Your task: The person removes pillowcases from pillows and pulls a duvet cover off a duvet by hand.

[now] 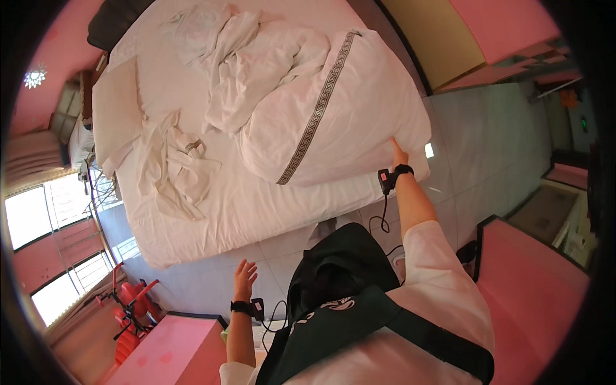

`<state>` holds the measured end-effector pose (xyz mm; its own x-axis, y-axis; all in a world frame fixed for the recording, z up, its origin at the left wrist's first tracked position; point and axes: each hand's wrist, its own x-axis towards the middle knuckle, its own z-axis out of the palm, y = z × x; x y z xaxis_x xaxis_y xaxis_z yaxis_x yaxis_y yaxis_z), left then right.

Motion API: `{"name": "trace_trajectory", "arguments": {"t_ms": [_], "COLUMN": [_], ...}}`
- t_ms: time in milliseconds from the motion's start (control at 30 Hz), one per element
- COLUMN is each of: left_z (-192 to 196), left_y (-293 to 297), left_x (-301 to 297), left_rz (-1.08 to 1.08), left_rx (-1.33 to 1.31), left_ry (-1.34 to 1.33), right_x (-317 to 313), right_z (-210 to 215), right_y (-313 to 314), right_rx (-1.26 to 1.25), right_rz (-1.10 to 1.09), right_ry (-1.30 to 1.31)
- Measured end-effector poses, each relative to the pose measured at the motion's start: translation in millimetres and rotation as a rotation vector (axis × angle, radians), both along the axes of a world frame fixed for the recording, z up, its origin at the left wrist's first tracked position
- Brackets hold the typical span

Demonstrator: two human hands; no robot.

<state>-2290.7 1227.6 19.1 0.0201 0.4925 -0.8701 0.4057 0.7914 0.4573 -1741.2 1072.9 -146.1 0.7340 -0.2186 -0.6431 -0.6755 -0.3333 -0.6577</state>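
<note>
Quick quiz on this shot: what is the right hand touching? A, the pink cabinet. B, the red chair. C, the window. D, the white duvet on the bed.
D: the right hand reaches out and its fingers rest on the edge of the white duvet lying on the bed, while the left hand hangs open over the floor.

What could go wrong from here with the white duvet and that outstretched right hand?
The right hand touches only the edge of the bulky white duvet with the patterned dark trim, so a pull may drag it unevenly or let it slip toward the tiled floor. The crumpled white sheet lies loose and could get dragged along. The left hand hangs free, steadying nothing.
</note>
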Motion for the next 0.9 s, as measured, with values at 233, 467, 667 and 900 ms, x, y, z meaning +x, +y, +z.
{"name": "trace_trajectory", "arguments": {"t_ms": [233,467,667,900], "left_z": [2.9,-4.0,-12.6,-20.0], "left_y": [-21.5,-4.3,4.0,61.4], "left_x": [41.7,72.0,49.5,-62.8], "left_rz": [-0.065,-0.159,-0.352,-0.258], "left_rx": [0.021,0.062,0.025,0.034], "left_ry": [-0.072,-0.179,-0.177,-0.045], "right_x": [5.7,-3.3,19.8,-90.4], "right_z": [0.3,5.2,-14.9,176.8], "right_y": [5.9,-21.3,-27.6,105.4], "right_rx": [0.341,0.536,0.479,0.437], "right_rz": [0.191,0.111,0.219,0.769], "right_ry": [0.206,0.358,0.272,-0.122]}}
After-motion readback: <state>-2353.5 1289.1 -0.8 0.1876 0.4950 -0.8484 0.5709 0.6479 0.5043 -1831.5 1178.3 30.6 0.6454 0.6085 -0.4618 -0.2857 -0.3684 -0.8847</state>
